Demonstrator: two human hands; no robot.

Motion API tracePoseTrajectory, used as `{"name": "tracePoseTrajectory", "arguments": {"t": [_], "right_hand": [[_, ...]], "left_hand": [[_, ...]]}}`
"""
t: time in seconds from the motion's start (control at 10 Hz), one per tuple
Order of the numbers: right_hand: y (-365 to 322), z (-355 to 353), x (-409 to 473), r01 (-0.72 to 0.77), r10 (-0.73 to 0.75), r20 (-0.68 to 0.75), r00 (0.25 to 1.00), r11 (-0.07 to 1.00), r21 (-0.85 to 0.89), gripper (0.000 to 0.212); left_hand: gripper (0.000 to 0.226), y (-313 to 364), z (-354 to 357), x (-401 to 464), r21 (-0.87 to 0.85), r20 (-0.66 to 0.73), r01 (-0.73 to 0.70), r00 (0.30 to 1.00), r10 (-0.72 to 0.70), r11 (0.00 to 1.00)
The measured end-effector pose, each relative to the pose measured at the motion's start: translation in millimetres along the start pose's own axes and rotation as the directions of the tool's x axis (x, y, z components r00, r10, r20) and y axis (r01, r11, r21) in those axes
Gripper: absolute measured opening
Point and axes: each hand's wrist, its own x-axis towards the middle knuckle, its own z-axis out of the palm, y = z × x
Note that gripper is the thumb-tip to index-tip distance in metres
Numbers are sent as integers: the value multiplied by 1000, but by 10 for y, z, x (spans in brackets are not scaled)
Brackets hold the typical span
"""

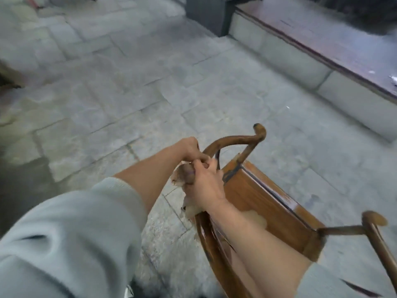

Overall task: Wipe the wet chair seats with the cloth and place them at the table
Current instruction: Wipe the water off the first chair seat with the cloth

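Both hands are clamped together at the top rail of a wooden chair (264,203). The left hand (190,150) has its grip fully closed over the curved rail, fingers wrapped round the wood. The right hand (205,183) is likewise closed, pinning a pale cloth (189,208) against the rail; the cloth bunches out below and to the left of the knuckles, and how much of it lies under the palm is hidden. The chair appears tilted, its seat panel sloping away to the right, with one curved arm (242,140) rising just beyond the hands and the other arm (373,220) at lower right. Whether any leg touches the stone floor (120,87) cannot be told. A pale patch on the seat near the right forearm may be moisture or glare. The picture is blurred, consistent with the chair being carried. No desk is identifiable; a raised dark platform (322,37) runs along the upper right. Risks, as judged: the cloth between palm and rail could let the right grip slip; the paving looks damp and uneven, so footing may fail; the projecting arms or legs could strike the platform edge.
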Motion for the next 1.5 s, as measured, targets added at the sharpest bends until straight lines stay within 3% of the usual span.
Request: {"name": "tracePoseTrajectory", "arguments": {"t": [0.2, 0.3, 0.4, 0.5, 0.6, 0.7, 0.8, 0.9, 1.0, 1.1, 1.2, 1.3, 1.4, 1.5], "right_hand": [[-65, -69, 911, -325, 339, -98, 936, 936, 132, 52], [-7, -122, 1335, -472, 502, -112, 858, 855, 214, 46], [125, -163, 1783, -574, 626, -165, 762, 771, 274, 42], [416, -183, 2226, -642, 733, -219, 644, 674, 365, 42], [806, -245, 2604, -674, 822, -246, 514, 564, 477, 46], [1194, -361, 2945, -728, 918, -208, 338, 395, 560, 52], [1528, -488, 3169, -751, 950, -169, 262, 310, 582, 62], [1928, -620, 3368, -755, 979, -110, 172, 202, 623, 74], [2306, -686, 3496, -742, 992, -58, 109, 120, 660, 83], [2595, -707, 3672, -667, 996, -83, 13, 71, 741, 70], [3025, -785, 3963, -576, 989, -91, -116, 8, 818, 55], [3486, -882, 4252, -527, 999, 32, -28, -42, 849, 50], [3799, -894, 4529, -325, 983, 88, 164, -30, 945, 46], [4031, -969, 4704, -109, 982, -11, 190, 33, 994, 39]], "left_hand": [[59, 220, -245, 1201, 197, 211, -268, 951, 227, 943], [55, 393, -256, 1791, 219, 322, -376, 899, 297, 901], [52, 739, -198, 2340, 271, 495, -425, 831, 254, 863], [56, 1199, -14, 2896, 320, 561, -532, 773, 295, 784], [77, 1486, 229, 3357, 356, 489, -609, 767, 414, 709], [118, 1805, 525, 3839, 417, 464, -685, 726, 508, 598], [103, 2113, 734, 4260, 480, 562, -789, 612, 556, 383], [66, 2342, 954, 4675, 387, 731, -870, 492, 473, 305], [52, 2574, 1129, 5014, 179, 805, -875, 393, 445, 450], [31, 2640, 1226, 5321, -49, 942, -793, 166, 293, 607], [29, 2530, 1119, 5484, -62, 995, -251, 58, 79, 966], [54, 1905, 917, 5685, 185, 980, -159, 108, -170, 970], [47, 1581, 789, 5717, 328, 944, -509, 146, -296, 796], [46, 1545, 834, 6319, 311, 918, -811, 123, -376, 495]]}}
